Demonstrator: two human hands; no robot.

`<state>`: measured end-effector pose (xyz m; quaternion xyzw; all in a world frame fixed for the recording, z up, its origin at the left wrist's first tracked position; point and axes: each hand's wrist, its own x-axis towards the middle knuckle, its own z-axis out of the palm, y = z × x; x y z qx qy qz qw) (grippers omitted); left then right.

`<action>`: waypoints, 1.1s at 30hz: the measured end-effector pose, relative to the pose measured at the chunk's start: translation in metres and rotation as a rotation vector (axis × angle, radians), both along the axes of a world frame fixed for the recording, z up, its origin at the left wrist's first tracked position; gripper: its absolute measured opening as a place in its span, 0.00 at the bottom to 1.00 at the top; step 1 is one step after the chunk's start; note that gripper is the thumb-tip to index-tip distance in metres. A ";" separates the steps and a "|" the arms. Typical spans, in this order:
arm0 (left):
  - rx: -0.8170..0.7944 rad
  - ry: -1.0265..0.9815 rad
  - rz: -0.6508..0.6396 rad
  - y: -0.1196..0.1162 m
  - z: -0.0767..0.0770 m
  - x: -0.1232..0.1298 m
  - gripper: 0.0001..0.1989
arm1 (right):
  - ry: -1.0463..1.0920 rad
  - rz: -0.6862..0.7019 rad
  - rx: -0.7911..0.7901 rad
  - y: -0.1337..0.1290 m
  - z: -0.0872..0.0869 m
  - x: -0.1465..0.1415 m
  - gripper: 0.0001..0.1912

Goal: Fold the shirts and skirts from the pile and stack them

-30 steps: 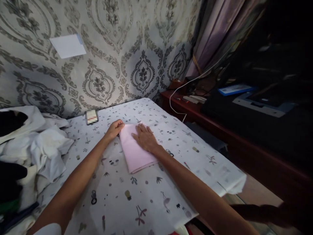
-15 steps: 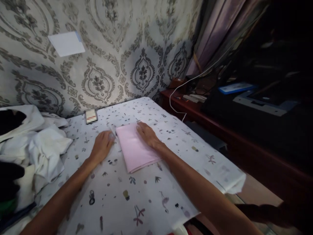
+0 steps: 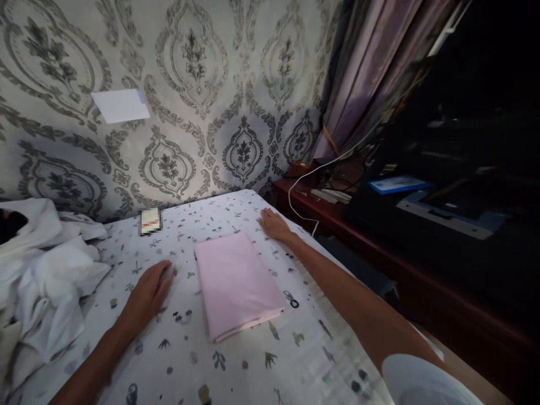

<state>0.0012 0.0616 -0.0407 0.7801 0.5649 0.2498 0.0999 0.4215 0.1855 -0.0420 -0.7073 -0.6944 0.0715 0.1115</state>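
Note:
A folded pink cloth [image 3: 238, 287] lies flat on the white printed sheet [image 3: 228, 377], in the middle of the view. To its left, apart from it, my left hand [image 3: 152, 287] rests on the sheet, fingers stretched forward and holding nothing. Beyond the cloth's far right corner, my right hand [image 3: 274, 224] lies on the sheet near its right edge. Its fingers are extended and it holds nothing. Neither hand touches the cloth.
Crumpled white clothes [image 3: 50, 275] are heaped at the left. A small blurred-out item [image 3: 151, 220] sits by the patterned wall [image 3: 189, 112]. At the right stands a dark red wooden table [image 3: 405, 287] with a white cable [image 3: 290, 194] and a blue-edged object [image 3: 399, 184].
My right hand has left the pink cloth and moved right onto the sheet. My left hand has drawn away from the cloth's left side. The view has tilted upward.

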 end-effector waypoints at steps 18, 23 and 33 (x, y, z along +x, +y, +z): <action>-0.181 0.098 -0.205 0.117 0.020 0.062 0.28 | 0.032 -0.030 0.066 0.011 -0.006 0.015 0.25; -0.055 0.068 -0.300 0.051 0.036 0.088 0.31 | 0.090 -0.092 0.154 -0.011 0.013 0.002 0.27; -0.182 0.160 -0.790 -0.076 0.035 0.120 0.31 | 0.140 0.562 0.036 -0.078 0.016 -0.114 0.30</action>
